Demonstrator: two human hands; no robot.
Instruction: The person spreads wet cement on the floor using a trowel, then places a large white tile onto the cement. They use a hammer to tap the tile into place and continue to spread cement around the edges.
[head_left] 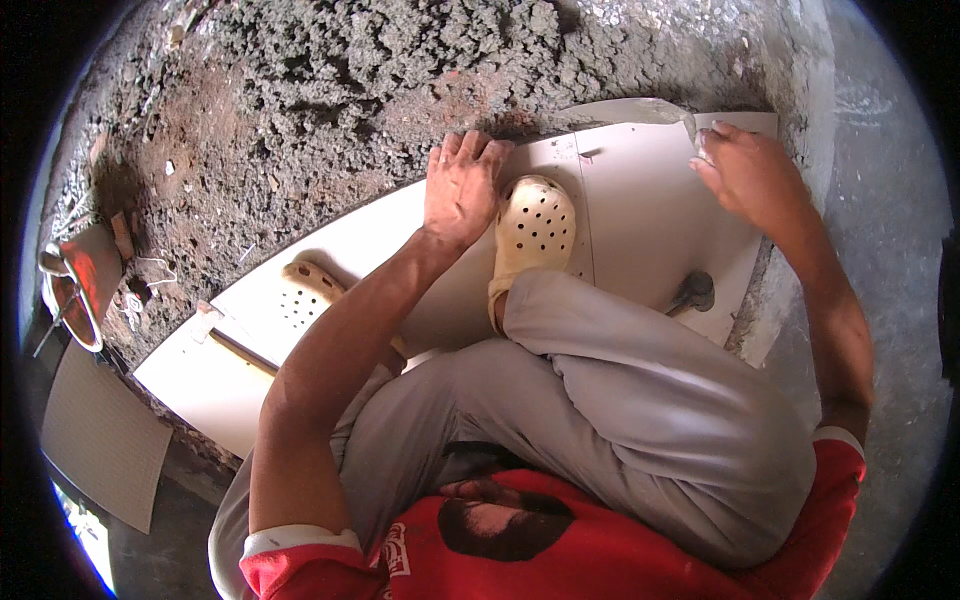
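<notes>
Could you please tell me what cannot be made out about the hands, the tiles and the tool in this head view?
- Right hand: fingertips blurred at the tile corner; whether they pinch it is unclear.
- Mallet: handle hidden behind the knee.
- Left hand: palm contact underneath unseen.

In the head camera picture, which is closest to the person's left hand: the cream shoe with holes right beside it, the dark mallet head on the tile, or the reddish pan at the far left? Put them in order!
Measured from the left hand, pressed flat at the white tile's edge:
1. Cream perforated clog, just right of the hand, practically touching.
2. Dark rubber mallet head, farther right and lower, on the white tile.
3. Reddish metal pan, far left on the rough mortar bed.
</notes>
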